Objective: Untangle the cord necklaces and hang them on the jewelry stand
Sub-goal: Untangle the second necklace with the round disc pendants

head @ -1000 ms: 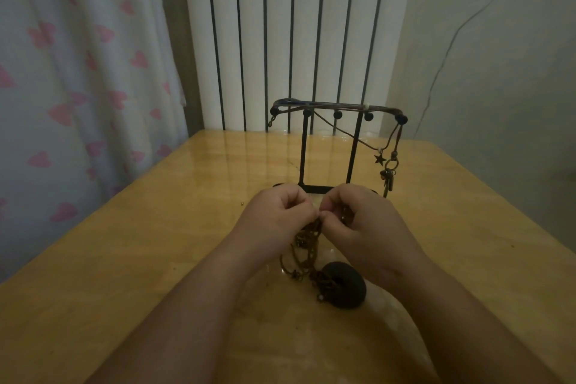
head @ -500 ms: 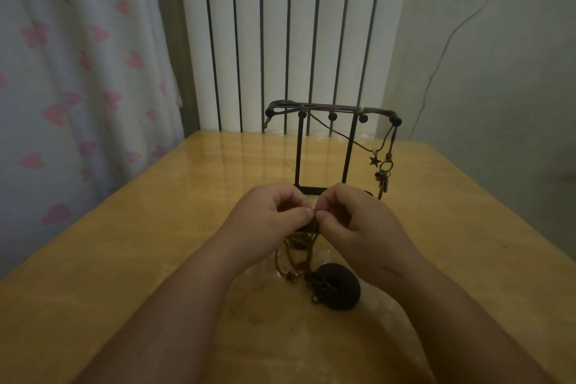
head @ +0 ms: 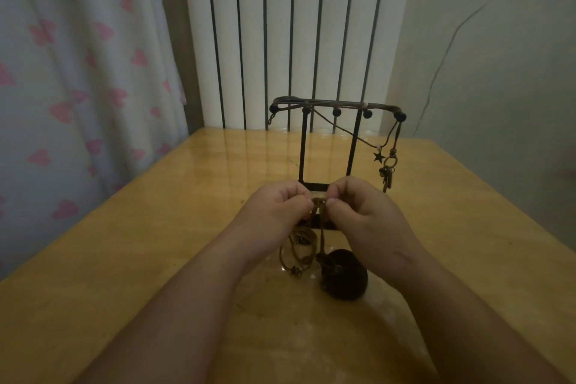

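Note:
A black wire jewelry stand (head: 354,140) stands on the wooden table (head: 156,243), just beyond my hands. A cord necklace with a star charm (head: 378,156) and a key-like pendant (head: 387,176) hangs from its right end. My left hand (head: 277,212) and my right hand (head: 361,212) meet in front of the stand's base. Both pinch the top of a brown tangle of cord necklaces (head: 300,251) between thumb and fingers. The tangle's loops hang down to the table. A dark round pendant (head: 344,277) lies at its lower end.
A white ribbed radiator (head: 296,34) stands behind the table's far edge. A curtain with pink hearts (head: 78,78) hangs along the left side. A grey wall (head: 498,56) is on the right. A tiny bead (head: 242,201) lies on the table left of my hands.
My hands stay together on the tangle and have parted slightly, so a short piece of cord shows between the fingertips. The camera view has shifted a little.

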`<state>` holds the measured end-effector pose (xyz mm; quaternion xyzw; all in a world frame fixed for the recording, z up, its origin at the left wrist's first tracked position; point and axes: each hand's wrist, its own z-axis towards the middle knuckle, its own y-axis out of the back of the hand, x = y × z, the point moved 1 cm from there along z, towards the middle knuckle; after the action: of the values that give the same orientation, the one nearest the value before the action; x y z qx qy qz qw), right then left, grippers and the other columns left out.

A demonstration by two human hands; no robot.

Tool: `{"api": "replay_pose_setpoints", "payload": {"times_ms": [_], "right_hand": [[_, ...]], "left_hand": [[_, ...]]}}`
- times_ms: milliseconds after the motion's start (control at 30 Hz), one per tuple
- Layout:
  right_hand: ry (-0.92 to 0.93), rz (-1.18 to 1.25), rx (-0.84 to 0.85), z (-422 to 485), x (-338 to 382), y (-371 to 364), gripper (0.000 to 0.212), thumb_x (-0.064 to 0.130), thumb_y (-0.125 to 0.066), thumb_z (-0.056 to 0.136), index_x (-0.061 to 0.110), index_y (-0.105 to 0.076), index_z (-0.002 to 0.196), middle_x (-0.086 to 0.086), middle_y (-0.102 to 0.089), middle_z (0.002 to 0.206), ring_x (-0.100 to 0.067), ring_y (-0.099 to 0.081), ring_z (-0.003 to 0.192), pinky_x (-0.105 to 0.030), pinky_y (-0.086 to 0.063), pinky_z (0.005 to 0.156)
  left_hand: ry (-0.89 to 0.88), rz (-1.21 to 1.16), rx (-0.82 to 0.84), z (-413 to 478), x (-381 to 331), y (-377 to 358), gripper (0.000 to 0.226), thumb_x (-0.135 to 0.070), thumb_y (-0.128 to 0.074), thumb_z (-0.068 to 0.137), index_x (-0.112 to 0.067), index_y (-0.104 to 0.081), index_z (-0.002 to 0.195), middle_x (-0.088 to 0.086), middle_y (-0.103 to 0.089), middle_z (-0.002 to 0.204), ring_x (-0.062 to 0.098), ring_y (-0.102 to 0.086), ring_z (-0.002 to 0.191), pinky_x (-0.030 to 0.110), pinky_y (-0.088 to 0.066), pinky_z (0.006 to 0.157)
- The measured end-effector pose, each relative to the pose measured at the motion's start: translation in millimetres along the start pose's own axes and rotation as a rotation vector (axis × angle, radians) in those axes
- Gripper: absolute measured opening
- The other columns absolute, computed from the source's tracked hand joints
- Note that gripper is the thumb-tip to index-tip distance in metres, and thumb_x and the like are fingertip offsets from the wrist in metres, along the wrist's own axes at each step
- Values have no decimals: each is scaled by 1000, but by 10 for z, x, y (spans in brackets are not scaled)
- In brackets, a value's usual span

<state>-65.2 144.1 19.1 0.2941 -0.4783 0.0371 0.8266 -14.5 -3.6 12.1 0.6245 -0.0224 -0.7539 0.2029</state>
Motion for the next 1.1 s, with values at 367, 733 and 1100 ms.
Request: {"api": "replay_pose_setpoints", "payload": {"times_ms": [367, 733, 1100], "right_hand": [[10, -143, -29, 37, -84, 15, 13, 25, -58, 93, 37, -62, 89, 12, -66, 85, -3, -63, 80, -23, -56, 72], [-10, -144, -42, 27, -27, -15, 9, 30, -49, 99, 34, -56, 95, 9, -59, 80, -1, -55, 69, -18, -46, 60], [-10, 13, -91, 29, 3, 27, 25, 11, -65, 87, 32, -57, 99, 8, -67, 87, -20, -63, 76, -29, -56, 68]], "left_hand": [[-2, 95, -12, -25, -35, -7, 18, -19, -56, 93, -25, -62, 77, -24, -54, 52, -8, -49, 50, 21, -35, 58], [-33, 143, -133, 6, -9, 11, 16, -19, -61, 92, -23, -66, 77, -20, -59, 53, -7, -53, 50, 10, -39, 49], [22, 84, -66, 22, 15, -16, 19, -21, -57, 92, -26, -64, 75, -19, -55, 53, -2, -48, 52, 20, -36, 56]]}}
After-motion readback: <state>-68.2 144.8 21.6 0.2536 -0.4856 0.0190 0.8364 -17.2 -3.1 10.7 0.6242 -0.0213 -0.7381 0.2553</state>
